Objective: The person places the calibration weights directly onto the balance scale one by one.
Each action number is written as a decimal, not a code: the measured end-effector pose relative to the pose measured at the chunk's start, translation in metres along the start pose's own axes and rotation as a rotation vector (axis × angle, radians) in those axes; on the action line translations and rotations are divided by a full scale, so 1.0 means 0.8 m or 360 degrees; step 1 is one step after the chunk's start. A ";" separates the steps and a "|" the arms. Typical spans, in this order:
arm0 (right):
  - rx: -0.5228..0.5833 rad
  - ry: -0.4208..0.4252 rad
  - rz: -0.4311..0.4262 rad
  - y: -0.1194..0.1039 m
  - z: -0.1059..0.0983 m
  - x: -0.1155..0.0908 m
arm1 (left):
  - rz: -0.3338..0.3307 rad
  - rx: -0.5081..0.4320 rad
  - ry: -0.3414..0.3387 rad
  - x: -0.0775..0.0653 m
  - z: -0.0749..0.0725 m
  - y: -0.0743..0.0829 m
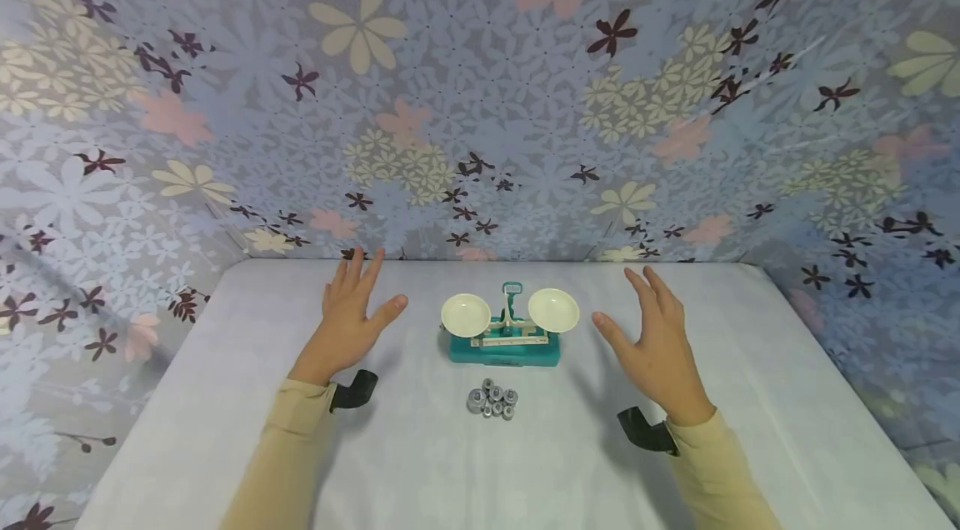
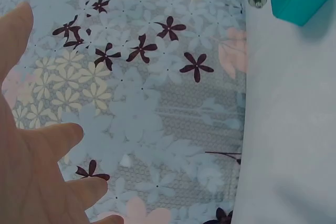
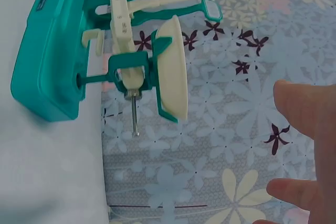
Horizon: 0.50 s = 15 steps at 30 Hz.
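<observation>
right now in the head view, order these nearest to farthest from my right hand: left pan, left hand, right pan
1. Right pan, left of your right hand
2. Left pan, at the scale's other end
3. Left hand, beyond the scale's left side

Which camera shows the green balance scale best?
The head view: it fits the whole balance scale, both cream pans included. The right wrist view is closer, but cuts it off at the top; the left wrist view shows only part, at the top right.
</observation>
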State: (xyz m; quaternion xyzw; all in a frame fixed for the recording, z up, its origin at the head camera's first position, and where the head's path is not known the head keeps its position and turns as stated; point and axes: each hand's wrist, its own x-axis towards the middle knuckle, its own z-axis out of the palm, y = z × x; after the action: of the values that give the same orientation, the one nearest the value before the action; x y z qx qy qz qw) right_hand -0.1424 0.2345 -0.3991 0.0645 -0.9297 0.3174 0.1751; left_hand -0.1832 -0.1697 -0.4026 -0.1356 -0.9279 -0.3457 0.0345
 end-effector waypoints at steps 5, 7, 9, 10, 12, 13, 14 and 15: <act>0.0047 0.0079 -0.0047 -0.001 0.003 -0.006 | 0.0012 -0.0050 -0.0002 -0.002 0.006 0.002; 0.0080 0.0118 -0.0081 -0.002 0.004 -0.008 | 0.0019 -0.0051 -0.0001 -0.004 0.009 0.001; 0.0108 0.0161 -0.0115 -0.003 0.006 -0.009 | 0.0023 -0.0059 -0.0006 -0.006 0.011 0.000; 0.0120 0.0184 -0.0134 -0.004 0.007 -0.009 | 0.0023 -0.0069 -0.0010 -0.007 0.013 0.000; 0.0140 0.0226 -0.0174 -0.005 0.009 -0.009 | 0.0028 -0.0101 -0.0015 -0.009 0.017 -0.001; 0.0152 0.0244 -0.0193 -0.006 0.010 -0.009 | 0.0030 -0.0123 -0.0020 -0.009 0.019 0.000; 0.0161 0.0257 -0.0208 -0.007 0.011 -0.010 | 0.0031 -0.0143 -0.0023 -0.010 0.021 -0.001; 0.0174 0.0266 -0.0223 -0.008 0.012 -0.010 | 0.0033 -0.0156 -0.0024 -0.010 0.023 -0.001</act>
State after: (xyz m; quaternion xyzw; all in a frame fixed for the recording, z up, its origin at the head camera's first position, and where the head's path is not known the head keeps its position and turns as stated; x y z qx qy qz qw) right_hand -0.1360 0.2238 -0.4053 0.1120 -0.8864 0.3589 0.2700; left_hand -0.1749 -0.1598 -0.4185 -0.1494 -0.9086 -0.3894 0.0242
